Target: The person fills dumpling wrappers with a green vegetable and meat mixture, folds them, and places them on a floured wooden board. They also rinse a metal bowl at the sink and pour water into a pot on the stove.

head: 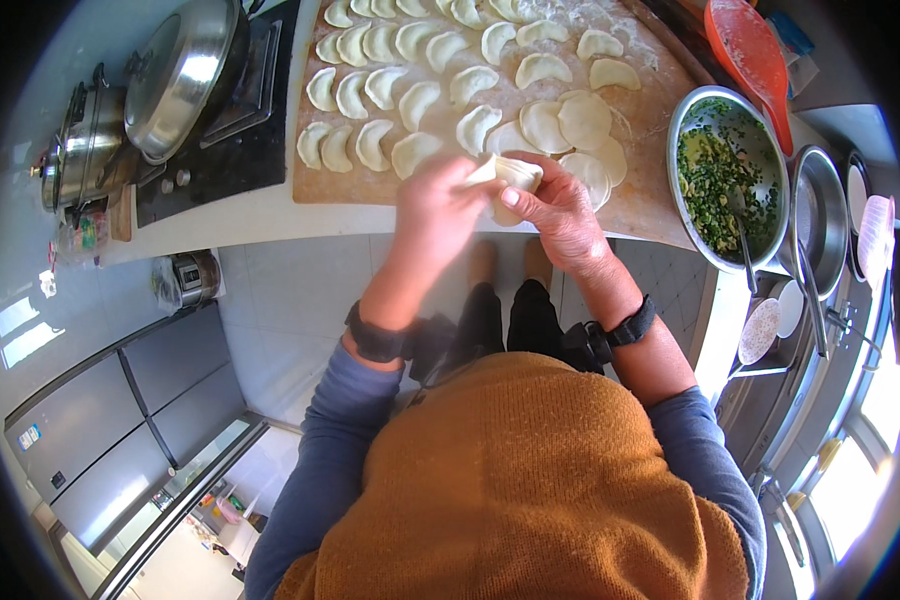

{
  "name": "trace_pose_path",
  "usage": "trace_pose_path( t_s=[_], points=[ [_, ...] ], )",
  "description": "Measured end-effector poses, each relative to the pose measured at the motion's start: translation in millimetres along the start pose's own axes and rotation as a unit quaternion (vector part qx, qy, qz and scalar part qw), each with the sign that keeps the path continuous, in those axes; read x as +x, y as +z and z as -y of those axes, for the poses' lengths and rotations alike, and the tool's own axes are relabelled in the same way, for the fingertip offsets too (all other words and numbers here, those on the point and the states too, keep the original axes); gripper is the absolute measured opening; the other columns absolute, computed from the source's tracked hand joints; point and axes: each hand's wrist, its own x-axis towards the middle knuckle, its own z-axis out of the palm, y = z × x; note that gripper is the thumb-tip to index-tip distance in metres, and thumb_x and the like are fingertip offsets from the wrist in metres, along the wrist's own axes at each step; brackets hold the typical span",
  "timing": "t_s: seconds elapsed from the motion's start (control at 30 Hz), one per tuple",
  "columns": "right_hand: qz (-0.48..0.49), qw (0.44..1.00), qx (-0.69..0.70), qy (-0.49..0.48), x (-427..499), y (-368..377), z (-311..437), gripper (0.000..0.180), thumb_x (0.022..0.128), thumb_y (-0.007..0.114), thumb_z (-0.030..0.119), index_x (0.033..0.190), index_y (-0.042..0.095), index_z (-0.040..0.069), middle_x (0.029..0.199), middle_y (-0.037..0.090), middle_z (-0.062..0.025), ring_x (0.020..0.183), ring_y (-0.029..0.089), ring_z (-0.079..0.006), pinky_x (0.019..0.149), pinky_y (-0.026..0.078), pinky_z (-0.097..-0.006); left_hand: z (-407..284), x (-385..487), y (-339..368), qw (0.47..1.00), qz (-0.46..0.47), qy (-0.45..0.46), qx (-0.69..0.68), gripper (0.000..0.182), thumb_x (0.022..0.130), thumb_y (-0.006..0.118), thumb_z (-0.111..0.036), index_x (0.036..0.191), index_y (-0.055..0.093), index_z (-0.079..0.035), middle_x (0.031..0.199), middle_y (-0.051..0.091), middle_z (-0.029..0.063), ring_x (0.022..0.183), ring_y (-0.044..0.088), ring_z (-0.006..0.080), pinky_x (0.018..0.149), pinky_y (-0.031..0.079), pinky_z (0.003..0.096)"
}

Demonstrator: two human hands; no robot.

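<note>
My right hand (566, 210) grips a piece of folded dumpling dough (521, 174), its thumb pressed on the near side. The dough shows layered edges along its top. My left hand (439, 191), blurred by motion, pinches the dough's left end. Part of the dough hides behind my fingers, so whether it has filling inside cannot be seen. Just beyond my hands lies an overlapping pile of round dough wrappers (585, 124). Rows of crescent-shaped dumplings (418, 105) cover much of the floured wooden board (345, 187).
Right of the board stands a metal bowl of chopped green filling (720, 161) with a spoon (745, 244) in it. A metal pan (821, 210), a red plastic scoop (750, 56) and a rolling pin (671, 41) are nearby. A lidded wok (184, 75) sits on the stove (217, 180) at left.
</note>
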Motion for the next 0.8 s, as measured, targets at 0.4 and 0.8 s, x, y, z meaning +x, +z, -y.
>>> trace_pose_path(
  t_s=[0.4,0.8],
  points=[
    [-0.142,0.944,0.29,-0.075,8,-24,-16,0.024,0.092,0.061,0.017,0.113,0.06,0.006,0.111,0.063,-0.005,0.101,0.059,-0.0168,0.089,0.048,-0.0356,28,-8,-5,0.807,-0.159,-0.212,-0.528,0.019,0.09,0.061,-0.012,0.108,0.058,-0.006,0.106,0.065,0.0082,0.095,0.064,0.0203,0.073,0.053,0.0332],
    [-0.108,0.957,0.267,-0.039,-19,-73,9,0.031,0.096,0.053,0.02,0.123,0.053,0.004,0.122,0.059,-0.0109,0.112,0.057,-0.0256,0.095,0.047,-0.043,43,7,41,0.791,0.066,-0.297,-0.531,0.037,0.079,0.057,0.002,0.116,0.058,0.002,0.108,0.064,0.0101,0.102,0.061,0.022,0.089,0.049,0.0342]
  ],
)
